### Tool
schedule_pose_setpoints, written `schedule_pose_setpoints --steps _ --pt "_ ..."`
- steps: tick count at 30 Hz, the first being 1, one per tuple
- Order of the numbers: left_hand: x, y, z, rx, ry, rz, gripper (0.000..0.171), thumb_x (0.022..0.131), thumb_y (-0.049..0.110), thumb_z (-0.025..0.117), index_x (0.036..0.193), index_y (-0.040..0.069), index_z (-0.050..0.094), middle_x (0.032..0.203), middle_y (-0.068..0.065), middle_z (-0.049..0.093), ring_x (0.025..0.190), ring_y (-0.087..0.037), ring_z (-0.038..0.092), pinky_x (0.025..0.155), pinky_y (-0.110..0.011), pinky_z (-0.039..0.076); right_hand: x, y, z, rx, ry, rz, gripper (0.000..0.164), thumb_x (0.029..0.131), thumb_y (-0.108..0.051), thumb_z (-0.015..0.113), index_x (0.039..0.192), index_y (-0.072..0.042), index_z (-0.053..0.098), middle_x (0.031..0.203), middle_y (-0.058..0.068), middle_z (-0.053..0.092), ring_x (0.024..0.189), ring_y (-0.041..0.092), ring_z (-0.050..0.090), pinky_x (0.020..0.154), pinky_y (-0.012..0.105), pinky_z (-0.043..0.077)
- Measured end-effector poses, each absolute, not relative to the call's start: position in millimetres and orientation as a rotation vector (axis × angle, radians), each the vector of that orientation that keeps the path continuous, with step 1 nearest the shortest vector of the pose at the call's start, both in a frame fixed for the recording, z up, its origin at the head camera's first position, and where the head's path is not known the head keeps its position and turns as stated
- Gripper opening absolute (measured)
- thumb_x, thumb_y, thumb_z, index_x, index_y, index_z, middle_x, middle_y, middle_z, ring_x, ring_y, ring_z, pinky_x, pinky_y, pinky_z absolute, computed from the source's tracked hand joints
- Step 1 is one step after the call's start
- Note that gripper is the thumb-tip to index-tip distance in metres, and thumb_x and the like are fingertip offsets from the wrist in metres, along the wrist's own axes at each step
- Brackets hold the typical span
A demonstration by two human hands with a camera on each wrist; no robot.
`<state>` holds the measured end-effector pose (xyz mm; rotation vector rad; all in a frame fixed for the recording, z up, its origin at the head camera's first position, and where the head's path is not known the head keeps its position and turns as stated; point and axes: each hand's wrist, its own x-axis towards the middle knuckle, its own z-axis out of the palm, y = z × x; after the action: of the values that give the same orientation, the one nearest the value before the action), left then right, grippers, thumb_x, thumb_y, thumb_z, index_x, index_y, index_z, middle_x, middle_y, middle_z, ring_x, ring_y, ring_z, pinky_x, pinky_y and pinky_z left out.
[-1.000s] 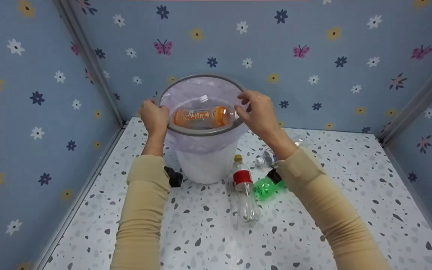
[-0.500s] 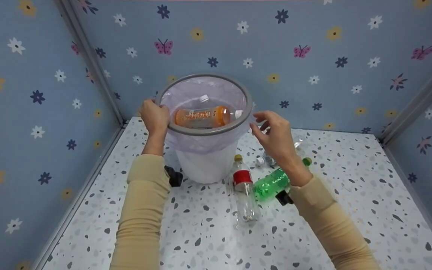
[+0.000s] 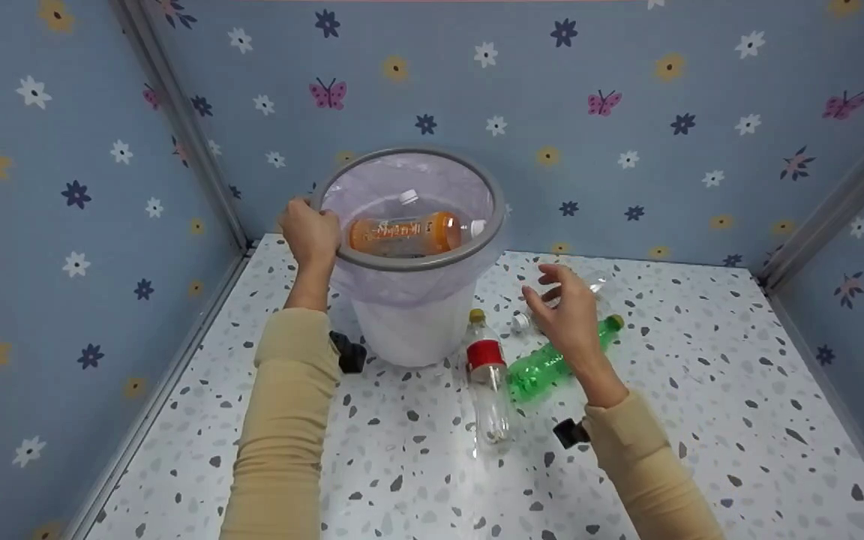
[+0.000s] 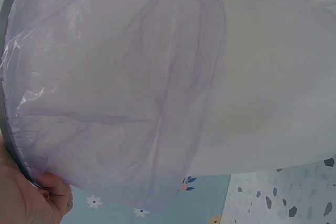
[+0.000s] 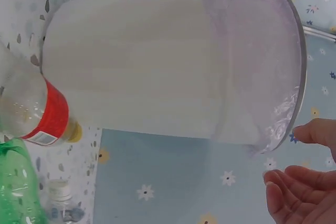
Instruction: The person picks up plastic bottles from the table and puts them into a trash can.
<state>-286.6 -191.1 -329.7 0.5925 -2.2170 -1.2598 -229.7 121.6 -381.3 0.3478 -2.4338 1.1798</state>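
A white trash can [image 3: 413, 330] with a grey rim ring and a pale purple bag stands near the back wall. My left hand [image 3: 312, 234] grips its rim on the left side; in the left wrist view the fingers [image 4: 58, 192] curl round the ring and bag. Inside the can lies a clear bottle with orange ends [image 3: 402, 235]. My right hand [image 3: 568, 315] holds nothing and hovers, fingers loosely bent, over a green bottle [image 3: 541, 371] lying on the table. Left of that is a clear bottle with a red label [image 3: 486, 360]. Another clear bottle [image 3: 522, 323] is mostly hidden behind my right hand.
The speckled white table [image 3: 402, 480] ends at blue flowered panels [image 3: 432, 75] at the back and both sides. Grey metal posts [image 3: 184, 127] mark the corners. A small black camera mount [image 3: 571, 433] sits at my right wrist.
My right hand has left the right side of the can's rim and come down and to the right, above the green bottle. My left hand stays at the rim.
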Motion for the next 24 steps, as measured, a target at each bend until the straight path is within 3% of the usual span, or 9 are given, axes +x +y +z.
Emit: schedule_pose_setpoints --steps 9,16,24 --pt "-284.6 -191.9 -329.7 0.577 -2.202 -1.288 0.027 0.083 0.000 0.048 0.108 -0.009 0.055 0.105 -0.022 0.057 0.097 -0.030 0.055 0.079 -0.039 0.045 -238.7 141.0 -415.0 0.063 -2.551 1.282 0.057 0.082 -0.020 0.063 0.126 0.004 0.038 0.116 0.021 0.047 0.096 0.030 0.050 0.078 0.038 0.043" --pt "-284.8 -192.5 -329.5 0.591 -2.210 -1.305 0.028 0.084 0.000 0.048 0.110 -0.008 0.055 0.106 -0.022 0.057 0.097 -0.030 0.055 0.078 -0.039 0.045 -246.9 154.3 -438.4 -0.144 -2.646 1.282 0.074 0.082 -0.025 0.062 0.133 0.009 0.022 0.128 0.028 0.031 0.116 0.037 0.036 0.095 0.042 0.030" --pt "-284.9 -192.1 -329.1 0.589 -2.220 -1.300 0.029 0.084 0.001 0.048 0.111 -0.008 0.054 0.106 -0.021 0.057 0.097 -0.030 0.055 0.079 -0.039 0.045 -255.4 166.8 -463.7 -0.413 -2.730 1.274 0.085 0.082 -0.030 0.061 0.136 0.010 0.010 0.131 0.033 0.018 0.122 0.042 0.022 0.099 0.047 0.022"
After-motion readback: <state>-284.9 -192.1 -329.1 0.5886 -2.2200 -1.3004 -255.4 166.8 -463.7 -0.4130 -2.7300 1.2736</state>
